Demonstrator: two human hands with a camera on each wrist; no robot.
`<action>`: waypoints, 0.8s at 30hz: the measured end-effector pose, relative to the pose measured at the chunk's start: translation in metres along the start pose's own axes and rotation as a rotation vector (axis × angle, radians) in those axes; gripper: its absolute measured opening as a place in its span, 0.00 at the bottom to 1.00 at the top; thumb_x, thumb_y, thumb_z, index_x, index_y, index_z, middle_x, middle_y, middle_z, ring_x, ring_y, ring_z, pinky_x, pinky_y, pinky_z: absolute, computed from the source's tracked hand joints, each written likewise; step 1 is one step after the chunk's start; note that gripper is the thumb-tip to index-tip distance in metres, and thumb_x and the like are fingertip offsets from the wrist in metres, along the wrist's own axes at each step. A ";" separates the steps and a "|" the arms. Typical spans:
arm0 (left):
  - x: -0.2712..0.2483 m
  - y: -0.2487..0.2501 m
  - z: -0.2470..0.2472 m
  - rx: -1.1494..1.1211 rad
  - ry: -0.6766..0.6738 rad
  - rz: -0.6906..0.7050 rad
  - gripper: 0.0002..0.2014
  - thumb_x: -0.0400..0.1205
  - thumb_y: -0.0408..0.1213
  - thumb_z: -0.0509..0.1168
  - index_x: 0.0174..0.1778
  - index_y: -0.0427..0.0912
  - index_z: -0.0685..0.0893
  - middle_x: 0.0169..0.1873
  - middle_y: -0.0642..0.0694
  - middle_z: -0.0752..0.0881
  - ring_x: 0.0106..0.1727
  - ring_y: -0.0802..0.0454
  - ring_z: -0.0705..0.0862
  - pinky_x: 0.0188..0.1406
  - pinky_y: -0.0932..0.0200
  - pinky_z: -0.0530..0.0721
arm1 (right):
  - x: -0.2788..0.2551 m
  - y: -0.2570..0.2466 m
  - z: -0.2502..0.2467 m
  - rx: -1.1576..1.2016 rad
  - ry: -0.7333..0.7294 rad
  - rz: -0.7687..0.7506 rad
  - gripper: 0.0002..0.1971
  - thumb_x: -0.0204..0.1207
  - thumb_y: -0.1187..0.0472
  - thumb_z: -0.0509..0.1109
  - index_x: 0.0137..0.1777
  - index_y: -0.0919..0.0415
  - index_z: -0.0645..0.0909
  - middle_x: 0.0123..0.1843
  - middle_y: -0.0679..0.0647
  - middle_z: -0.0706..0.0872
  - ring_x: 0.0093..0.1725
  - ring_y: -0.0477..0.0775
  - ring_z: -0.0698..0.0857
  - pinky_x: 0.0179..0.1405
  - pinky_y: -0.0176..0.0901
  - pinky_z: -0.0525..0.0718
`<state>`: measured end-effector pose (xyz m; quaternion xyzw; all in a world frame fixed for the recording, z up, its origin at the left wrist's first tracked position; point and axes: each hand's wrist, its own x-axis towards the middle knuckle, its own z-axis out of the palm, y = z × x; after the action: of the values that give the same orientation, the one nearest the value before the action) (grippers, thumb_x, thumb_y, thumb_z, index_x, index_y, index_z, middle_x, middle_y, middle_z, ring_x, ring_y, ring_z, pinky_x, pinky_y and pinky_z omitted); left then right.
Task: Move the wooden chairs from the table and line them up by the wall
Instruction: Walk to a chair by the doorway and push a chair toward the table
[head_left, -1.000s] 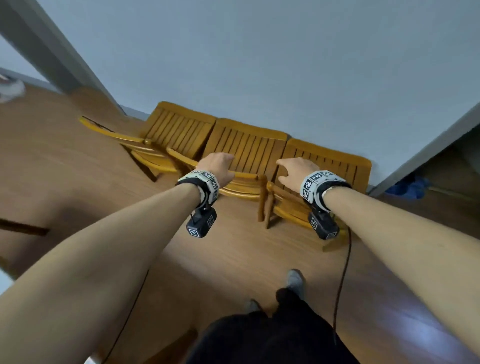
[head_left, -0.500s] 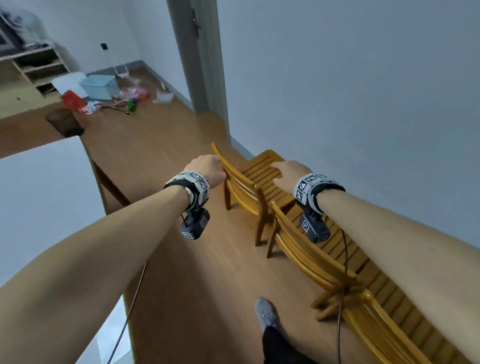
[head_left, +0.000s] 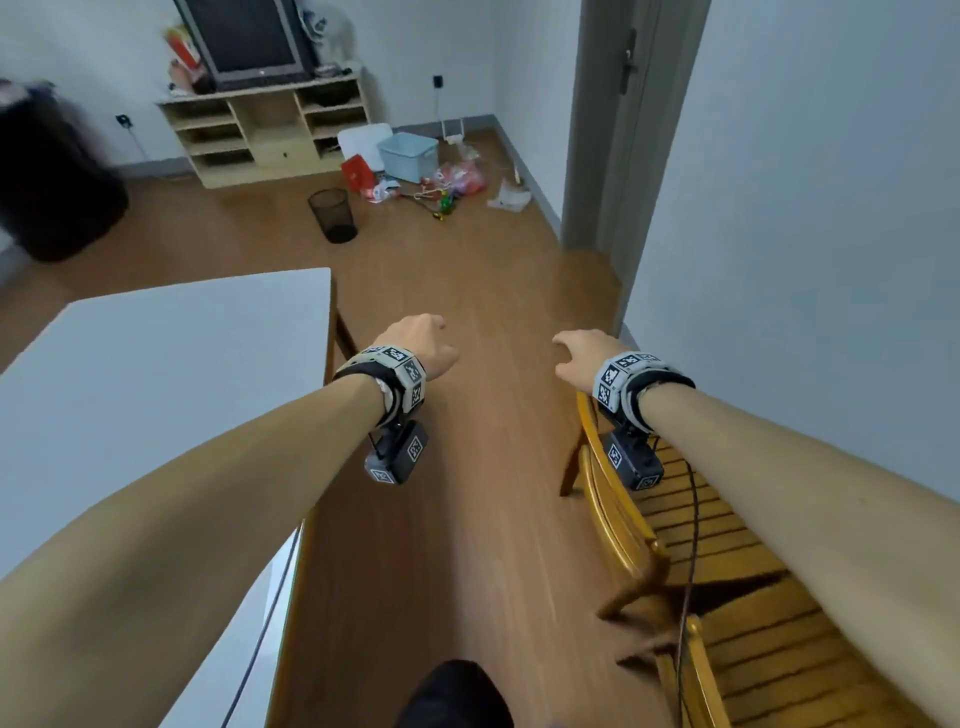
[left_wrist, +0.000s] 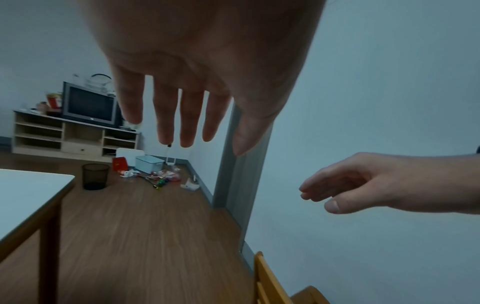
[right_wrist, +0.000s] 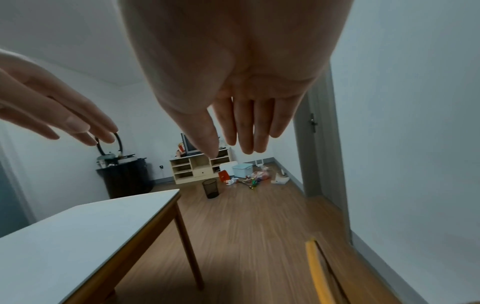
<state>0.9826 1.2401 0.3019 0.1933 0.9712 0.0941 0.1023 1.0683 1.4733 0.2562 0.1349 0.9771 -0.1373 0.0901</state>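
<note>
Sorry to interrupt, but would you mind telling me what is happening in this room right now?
A person is lining up wooden chairs by the wall. At this moment both hands are empty: the left hand and the right hand are held out in the air with relaxed fingers, touching nothing. Chairs stand along the wall on the person's right, and the white-topped table is on the left.

Bare forearms wear grey wristbands (head_left: 400, 371) with black-and-white square markers, black cameras (head_left: 397, 457) and cables.
</note>
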 end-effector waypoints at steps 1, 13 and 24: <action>0.016 -0.008 -0.004 -0.009 0.006 -0.023 0.29 0.80 0.47 0.63 0.80 0.49 0.73 0.71 0.43 0.81 0.66 0.40 0.82 0.60 0.51 0.80 | 0.025 -0.008 -0.004 -0.011 -0.007 -0.027 0.28 0.81 0.57 0.63 0.83 0.49 0.70 0.75 0.54 0.81 0.58 0.57 0.87 0.48 0.48 0.88; 0.309 -0.129 -0.072 -0.065 0.061 -0.168 0.25 0.81 0.48 0.63 0.74 0.45 0.78 0.65 0.42 0.84 0.62 0.41 0.83 0.58 0.49 0.84 | 0.351 -0.107 -0.057 -0.137 -0.035 -0.137 0.28 0.82 0.57 0.63 0.83 0.49 0.69 0.73 0.54 0.82 0.53 0.57 0.87 0.43 0.46 0.85; 0.600 -0.177 -0.150 -0.023 0.042 -0.154 0.24 0.81 0.49 0.63 0.73 0.46 0.79 0.66 0.43 0.84 0.64 0.39 0.83 0.60 0.47 0.82 | 0.636 -0.146 -0.141 -0.087 0.020 -0.116 0.27 0.81 0.56 0.63 0.82 0.47 0.71 0.76 0.54 0.80 0.66 0.62 0.84 0.58 0.51 0.85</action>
<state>0.3419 1.2953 0.3092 0.1151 0.9840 0.1010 0.0911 0.4036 1.5315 0.2897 0.0753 0.9892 -0.0986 0.0778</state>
